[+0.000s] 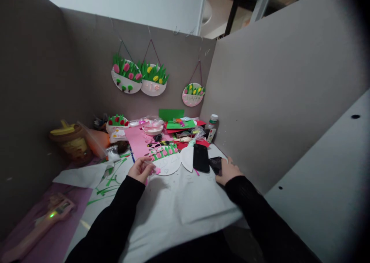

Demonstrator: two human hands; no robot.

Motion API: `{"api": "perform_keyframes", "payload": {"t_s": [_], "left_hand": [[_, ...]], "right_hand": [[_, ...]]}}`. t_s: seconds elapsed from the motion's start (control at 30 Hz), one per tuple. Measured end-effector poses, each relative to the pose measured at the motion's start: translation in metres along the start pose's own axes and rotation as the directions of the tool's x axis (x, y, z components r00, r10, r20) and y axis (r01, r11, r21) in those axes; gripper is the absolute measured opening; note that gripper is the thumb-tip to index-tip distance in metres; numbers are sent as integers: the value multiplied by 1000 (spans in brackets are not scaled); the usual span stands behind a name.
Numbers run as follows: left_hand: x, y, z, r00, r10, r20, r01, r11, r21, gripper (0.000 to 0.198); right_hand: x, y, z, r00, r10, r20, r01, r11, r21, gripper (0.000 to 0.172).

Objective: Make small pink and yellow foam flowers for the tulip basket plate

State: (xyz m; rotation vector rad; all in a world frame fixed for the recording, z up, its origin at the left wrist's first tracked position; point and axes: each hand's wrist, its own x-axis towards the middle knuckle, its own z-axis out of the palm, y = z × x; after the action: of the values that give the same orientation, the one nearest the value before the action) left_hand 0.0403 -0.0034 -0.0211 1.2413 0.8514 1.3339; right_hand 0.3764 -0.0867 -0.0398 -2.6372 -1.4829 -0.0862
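Closed grips occupy both hands: the left hand (141,170) beside the tulip-trimmed paper plate (170,165), the right hand (230,171) near the black phone (200,158), holding a dark glossy object (215,164) by its edges, perhaps for steadiness. At the left fingertips, a small pink piece (157,171) seems pinched, presumably lightly to avoid crushing.

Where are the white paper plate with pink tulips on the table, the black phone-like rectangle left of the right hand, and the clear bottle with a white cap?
White paper plate with pink tulips (167,165): head view, lower white part.
Black phone-like rectangle (201,158): head view, upper face.
Clear white-capped bottle (211,129): head view, mid-body.
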Motion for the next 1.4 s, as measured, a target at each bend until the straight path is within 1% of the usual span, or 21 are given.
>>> {"api": "perform_keyframes", "payload": {"t_s": [0.03,0.1,0.17,0.2,0.27,0.33,0.37,0.43,0.5,0.6,0.7,0.73,0.8,0.87,0.93,1.0,1.1,1.2,1.3,1.4], "left_hand": [[0,0,0,1000,0,0,0,1000,4,42],[0,1,1,1000,2,-1,-2,1000,15,42],[0,2,1,1000,6,-1,-6,1000,25,43],[0,2,0,1000,8,-1,-8,1000,26,43],[0,2,0,1000,11,-3,-11,1000,24,44],[1,2,0,1000,10,-8,-10,1000,25,45],[1,2,-1,1000,10,-10,-9,1000,27,45],[1,1,-1,1000,12,-8,-12,999,33,45],[1,-1,-2,1000,19,1,-19,999,36,44],[2,-3,-3,1000,24,8,-24,999,36,44],[3,-4,-5,1000,16,-5,-15,999,37,46],[4,-4,-5,1000,13,-11,-13,999,39,47],[4,-3,-5,1000,12,-17,-11,999,41,48],[4,-3,-5,1000,16,-14,-15,999,41,47],[3,-2,-4,1000,23,-7,-22,999,37,46],[2,-1,-4,1000,27,-3,-27,999,38,43],[1,-1,-3,1000,26,-1,-26,999,47,41],[2,-2,-4,1000,25,0,-25,999,44,41],[4,-3,-5,1000,21,-5,-21,999,43,43],[4,-4,-5,1000,18,-9,-18,999,44,45]], "right_hand": [[-12,3,0,1000,-14,-15,15,1000,23,66],[-28,13,-1,993,-104,-60,110,989,101,66],[-35,25,-6,967,-231,-102,248,948,198,51],[-35,31,-8,959,-268,-94,283,927,246,45],[-32,40,-12,957,-291,-7,279,910,307,43],[-26,42,-12,950,-300,86,262,916,303,43],[-22,41,-11,944,-311,106,271,920,283,42],[-12,35,-5,942,-325,81,300,926,229,43],[-2,29,2,953,-302,39,288,936,204,48],[8,27,6,952,-307,12,293,919,265,54],[2,36,-2,942,-336,-9,319,885,339,59],[-3,41,-7,941,-339,-12,319,872,372,57],[-15,50,-18,942,-335,4,302,855,422,47],[-24,57,-26,947,-322,19,285,864,416,37],[-28,60,-27,944,-328,13,296,869,396,34],[-27,59,-22,929,-369,-11,343,853,392,38],[-18,55,-8,901,-432,-41,414,827,381,48],[-11,53,4,900,-436,-19,412,834,366,49],[-10,53,8,899,-438,-15,409,825,390,48],[-12,53,4,895,-444,-45,420,803,424,50]]}}
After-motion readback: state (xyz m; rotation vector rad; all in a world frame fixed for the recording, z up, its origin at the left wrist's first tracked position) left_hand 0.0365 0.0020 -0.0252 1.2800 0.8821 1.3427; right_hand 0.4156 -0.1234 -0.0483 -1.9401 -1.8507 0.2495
